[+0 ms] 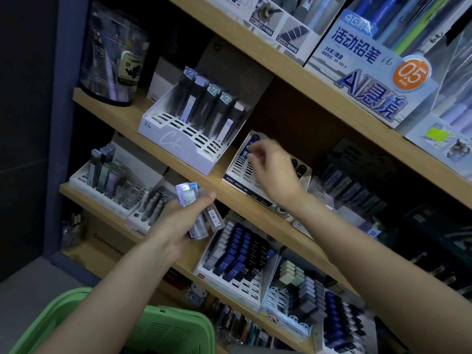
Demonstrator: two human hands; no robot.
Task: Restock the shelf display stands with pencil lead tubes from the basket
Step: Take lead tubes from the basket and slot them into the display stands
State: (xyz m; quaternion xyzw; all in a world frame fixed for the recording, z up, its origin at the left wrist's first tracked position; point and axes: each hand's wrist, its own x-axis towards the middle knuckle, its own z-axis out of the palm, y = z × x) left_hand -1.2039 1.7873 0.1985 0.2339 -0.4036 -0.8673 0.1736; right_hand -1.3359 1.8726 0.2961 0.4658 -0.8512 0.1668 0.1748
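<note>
My left hand (176,223) grips a small bundle of clear pencil lead tubes (198,213) in front of the middle shelf edge. My right hand (273,169) reaches over a white slotted display stand (238,172) on the middle shelf and pinches a blue lead tube (251,146) at the stand's back row. Left of it stands another white slotted stand (178,139) holding several dark tubes upright. The green basket (178,325) sits at the bottom of the view under my left forearm; its contents are hidden.
Wooden shelves (122,116) run diagonally across the view. The lower shelf carries more stands with blue, black and grey tubes (240,256) and erasers (298,284). A large mechanical pencil display box (370,70) fills the top shelf. A dark wall panel lies at the left.
</note>
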